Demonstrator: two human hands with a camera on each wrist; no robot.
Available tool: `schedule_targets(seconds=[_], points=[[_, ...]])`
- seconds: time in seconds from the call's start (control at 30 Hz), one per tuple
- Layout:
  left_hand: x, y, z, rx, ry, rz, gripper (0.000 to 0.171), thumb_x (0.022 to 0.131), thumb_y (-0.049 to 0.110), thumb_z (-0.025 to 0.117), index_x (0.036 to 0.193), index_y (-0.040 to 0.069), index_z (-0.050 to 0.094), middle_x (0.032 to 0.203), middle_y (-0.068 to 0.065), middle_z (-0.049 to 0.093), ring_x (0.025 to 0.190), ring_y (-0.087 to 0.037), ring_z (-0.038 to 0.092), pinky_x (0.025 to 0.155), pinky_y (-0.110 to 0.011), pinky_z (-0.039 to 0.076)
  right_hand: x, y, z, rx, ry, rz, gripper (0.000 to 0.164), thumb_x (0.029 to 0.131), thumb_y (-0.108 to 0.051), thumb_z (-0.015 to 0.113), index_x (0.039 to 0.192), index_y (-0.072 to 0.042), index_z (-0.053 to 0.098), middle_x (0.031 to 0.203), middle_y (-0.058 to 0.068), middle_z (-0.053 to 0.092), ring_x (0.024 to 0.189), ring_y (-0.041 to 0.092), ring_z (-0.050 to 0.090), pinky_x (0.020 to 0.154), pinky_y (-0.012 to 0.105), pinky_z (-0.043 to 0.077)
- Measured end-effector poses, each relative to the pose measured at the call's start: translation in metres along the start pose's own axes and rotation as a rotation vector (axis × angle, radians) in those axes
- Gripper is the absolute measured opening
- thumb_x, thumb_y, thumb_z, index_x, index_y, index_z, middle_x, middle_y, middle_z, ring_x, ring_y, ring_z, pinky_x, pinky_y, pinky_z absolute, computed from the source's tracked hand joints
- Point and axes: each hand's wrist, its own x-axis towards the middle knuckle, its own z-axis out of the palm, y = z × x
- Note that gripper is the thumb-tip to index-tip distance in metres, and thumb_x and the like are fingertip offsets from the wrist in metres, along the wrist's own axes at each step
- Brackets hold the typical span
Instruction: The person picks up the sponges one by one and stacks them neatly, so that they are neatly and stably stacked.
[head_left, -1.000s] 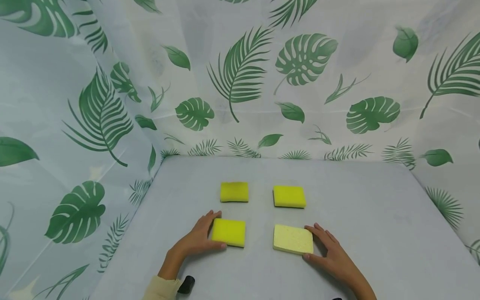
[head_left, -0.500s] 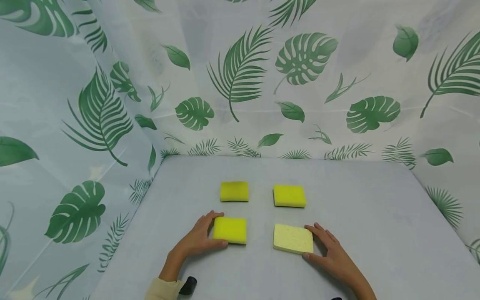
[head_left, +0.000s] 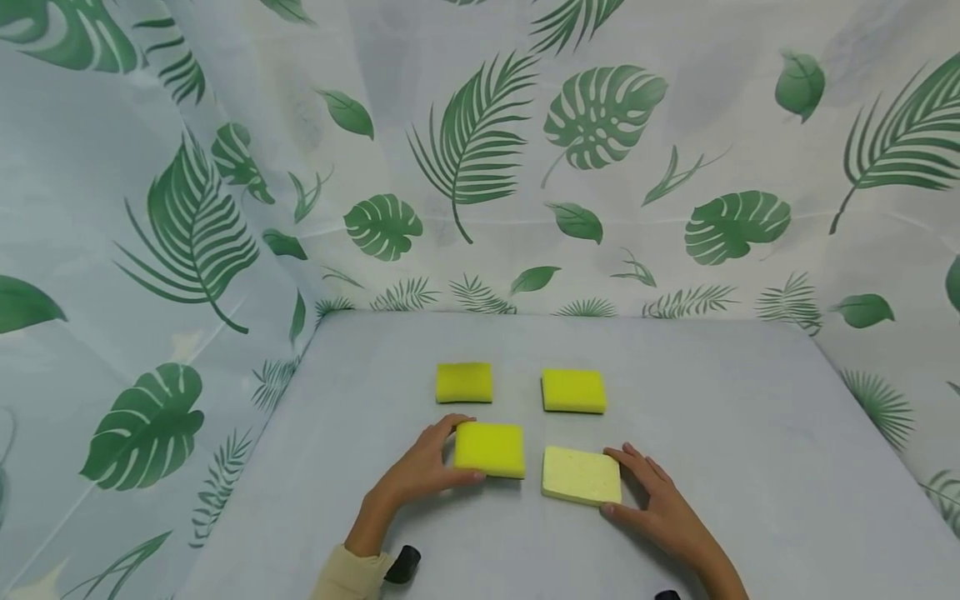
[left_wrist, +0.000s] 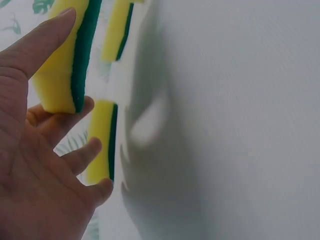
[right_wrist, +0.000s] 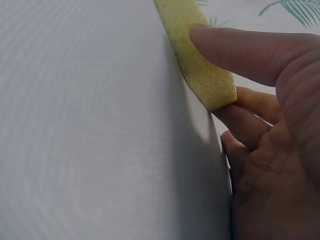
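Note:
My left hand (head_left: pixel 423 468) pinches a bright yellow sponge (head_left: pixel 490 450) between thumb and fingers at its left end. The left wrist view shows this sponge (left_wrist: pixel 57 75) with a green scouring layer underneath, raised off the table. Close to its right lies a pale yellow sponge (head_left: pixel 581 475), its pores showing in the right wrist view. My right hand (head_left: pixel 660 508) grips that one by its right end, the thumb (right_wrist: pixel 235 50) on the near side and fingers behind. It rests on the table.
Two more yellow sponges, a left one (head_left: pixel 464 382) and a right one (head_left: pixel 573 391), lie further back on the pale table (head_left: pixel 712 400). A white curtain with green leaves (head_left: pixel 600 117) hangs behind and along the sides. A black object (head_left: pixel 403 565) sits at the left wrist.
My left hand has lifted the bright yellow sponge and carried it right, towards the pale one. The right hand keeps its grip in place. The head view has shifted slightly.

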Motion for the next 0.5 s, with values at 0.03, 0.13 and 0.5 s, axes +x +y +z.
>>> schedule_targets(seconds=[0.03,0.13,0.5], points=[[0.002,0.003,0.002,-0.005,-0.003,0.007,0.088,0.086,0.05,0.089,0.158,0.022,0.047,0.158,-0.008,0.049,0.148,-0.036,0.042,0.116,-0.067,0.036,0.0,0.0,0.0,0.002,-0.001,0.003,0.089,0.086,-0.051,0.088,0.158,-0.013,0.05,0.167,0.032,0.031,0.149,0.062,0.025,0.11,0.084,0.027],[0.007,0.01,0.008,-0.007,-0.013,0.026,0.088,0.086,0.049,0.089,0.158,0.02,0.047,0.158,-0.006,0.049,0.148,-0.034,0.042,0.118,-0.065,0.036,0.001,-0.002,0.0,0.0,-0.008,0.017,0.09,0.086,-0.051,0.088,0.158,-0.013,0.05,0.168,0.031,0.031,0.15,0.061,0.025,0.111,0.083,0.027],[0.028,0.033,0.037,-0.021,-0.051,0.067,0.088,0.086,0.049,0.089,0.157,0.021,0.046,0.154,-0.003,0.053,0.146,-0.028,0.046,0.119,-0.057,0.038,0.001,-0.002,0.0,-0.007,-0.016,0.04,0.095,0.085,-0.053,0.088,0.16,-0.012,0.046,0.169,0.03,0.029,0.15,0.06,0.024,0.113,0.082,0.024]])
